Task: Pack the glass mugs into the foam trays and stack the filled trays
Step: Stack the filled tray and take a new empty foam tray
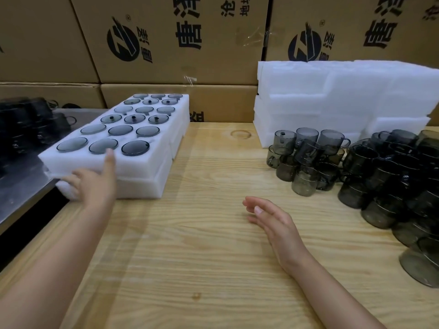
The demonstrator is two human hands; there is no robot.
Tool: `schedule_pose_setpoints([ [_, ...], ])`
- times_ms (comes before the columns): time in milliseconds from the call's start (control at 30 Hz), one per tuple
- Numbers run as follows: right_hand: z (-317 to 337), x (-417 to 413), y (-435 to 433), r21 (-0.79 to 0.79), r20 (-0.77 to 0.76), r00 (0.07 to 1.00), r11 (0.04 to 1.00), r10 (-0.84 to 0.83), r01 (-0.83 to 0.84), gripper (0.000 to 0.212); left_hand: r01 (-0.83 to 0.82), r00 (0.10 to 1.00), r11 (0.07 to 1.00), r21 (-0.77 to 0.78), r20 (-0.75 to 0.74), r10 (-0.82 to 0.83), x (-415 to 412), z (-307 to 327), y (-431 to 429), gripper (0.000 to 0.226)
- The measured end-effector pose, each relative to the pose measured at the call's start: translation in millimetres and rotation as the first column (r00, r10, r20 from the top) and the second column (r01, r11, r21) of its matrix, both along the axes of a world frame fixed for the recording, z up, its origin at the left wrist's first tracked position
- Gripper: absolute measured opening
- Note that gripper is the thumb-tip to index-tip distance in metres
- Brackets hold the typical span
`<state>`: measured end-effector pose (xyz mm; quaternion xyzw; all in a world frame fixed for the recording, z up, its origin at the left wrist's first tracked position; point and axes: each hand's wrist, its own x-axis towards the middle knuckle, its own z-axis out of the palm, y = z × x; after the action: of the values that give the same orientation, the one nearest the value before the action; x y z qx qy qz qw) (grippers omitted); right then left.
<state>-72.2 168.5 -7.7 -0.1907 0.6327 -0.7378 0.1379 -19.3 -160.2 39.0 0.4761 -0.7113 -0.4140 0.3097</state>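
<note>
The filled foam tray (142, 166) was found at the left of the worktop (202, 245), seated on a second foam tray (147, 186), with every visible pocket occupied by a dark glass mug. The left hand (92, 184) was laid against the near wall of the upper tray, spread, with the thumb (109, 160) raised to the top edge and the fingers reaching toward the near left corner; nothing was pinched. Whether the fingertips were tucked into the seam between the two trays could not be told. The right hand (273, 222) was held relaxed and empty above the middle of the worktop, well apart from the stack. Loose mugs (306, 160) were heaped at the right, and empty foam trays (332, 96) were piled at the far right against the cartons (178, 43). The step in hand was judged to be the squaring of the upper tray on the lower. It is recommended that pressure be applied low and flat on the foam wall, not on the glass, and that the upper tray be slid, not lifted at one end. The left edge of the stack lay close to the metal surface (23, 186), so alignment should be checked at the near left corner. An empty tray was judged to be required next.
</note>
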Motion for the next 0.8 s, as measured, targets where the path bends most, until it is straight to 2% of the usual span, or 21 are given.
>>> schedule_pose_setpoints([
  [100,1,1,0,-0.001,0.012,1.0,1.0,0.0,0.0,0.036,0.211,0.977,0.97,-0.122,-0.005,-0.213,-5,-26,49,0.137],
  [167,1,1,0,-0.002,0.016,1.0,1.0,-0.001,0.001,0.037,0.23,0.973,0.96,-0.16,0.008,-0.232,-15,-36,67,0.141],
  [267,1,0,1,0.008,0.011,1.0,1.0,-0.005,0.005,0.028,0.167,0.985,0.957,-0.239,0.001,-0.172,-22,-43,65,0.126],
  [367,1,1,0,0.021,0.005,1.0,1.0,-0.004,0.003,0.038,0.151,0.986,0.951,-0.27,-0.023,-0.163,-19,-49,59,0.12],
  [500,0,0,0,0.041,-0.01,1.0,0.999,-0.006,0.007,0.023,0.11,0.987,0.973,-0.204,-0.094,-0.131,-20,-41,67,0.114],
  [533,0,0,0,0.049,-0.012,1.0,0.999,-0.008,0.008,0.02,0.074,0.988,0.972,-0.224,-0.119,-0.102,-21,-38,77,0.109],
  [600,0,0,0,0.057,-0.013,1.0,0.998,-0.01,0.011,0.021,0.034,0.974,0.914,-0.405,-0.191,-0.121,-20,-36,109,0.095],
  [667,0,1,-1,0.063,-0.025,1.0,0.998,-0.014,0.015,0.022,0.153,0.934,0.822,-0.549,-0.192,-0.302,-19,-40,145,0.083],
  [700,0,2,0,0.071,-0.03,0.999,0.997,-0.014,0.016,0.022,0.277,0.9,0.777,-0.565,-0.13,-0.416,-20,-44,158,0.078],
  [767,-1,4,-1,0.089,-0.039,0.999,0.996,-0.02,0.023,0.02,0.544,0.805,0.667,-0.508,0.094,-0.586,-24,-51,166,0.069],
  [800,-1,5,-2,0.1,-0.054,0.998,0.994,-0.025,0.03,0.02,0.627,0.764,0.613,-0.481,0.227,-0.604,-27,-55,164,0.066],
])
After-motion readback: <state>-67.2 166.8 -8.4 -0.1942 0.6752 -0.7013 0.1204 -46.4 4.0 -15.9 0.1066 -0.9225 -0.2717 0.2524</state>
